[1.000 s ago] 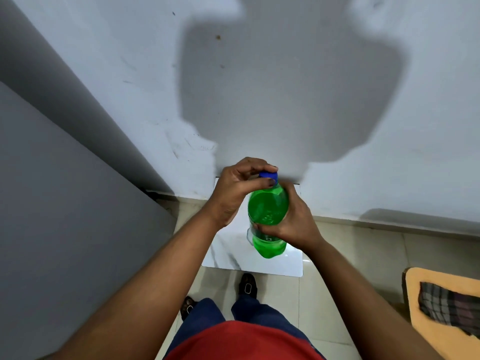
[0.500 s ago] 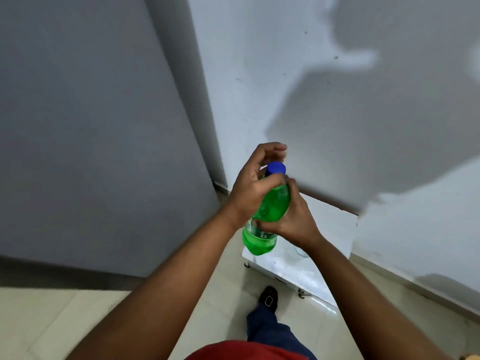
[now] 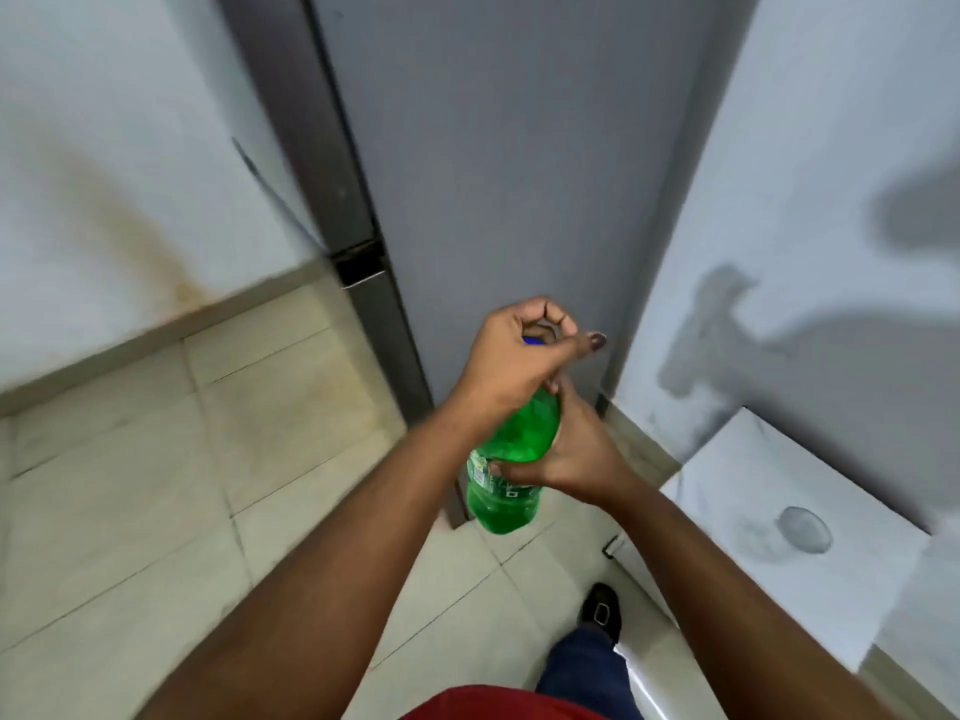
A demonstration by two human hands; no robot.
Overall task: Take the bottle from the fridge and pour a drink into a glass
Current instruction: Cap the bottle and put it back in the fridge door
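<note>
Since half a second ago the view has turned left: the grey fridge (image 3: pixel 519 174) now stands straight ahead, and the white bench (image 3: pixel 779 511) with the glass (image 3: pixel 804 530) has gone to the right side. Both hands keep the same grip as before.

At the centre, the green bottle (image 3: pixel 511 459) is held in the air in front of the closed fridge door, a little tilted, its base toward the floor (image 3: pixel 156 459). The right hand (image 3: pixel 576 454) is closed around the bottle's middle, over the label. The left hand (image 3: pixel 519 356) is closed over the top of the bottle, fingers curled around the blue cap (image 3: pixel 531 340), of which only a small edge shows.

On the bench to the right, the glass stands upright, well apart from the bottle. Near the bottom edge a dark shoe (image 3: pixel 600 610) rests on the tiled floor, just beside the bench. Far left, a white wall (image 3: pixel 104 148) carries a brown stain.
</note>
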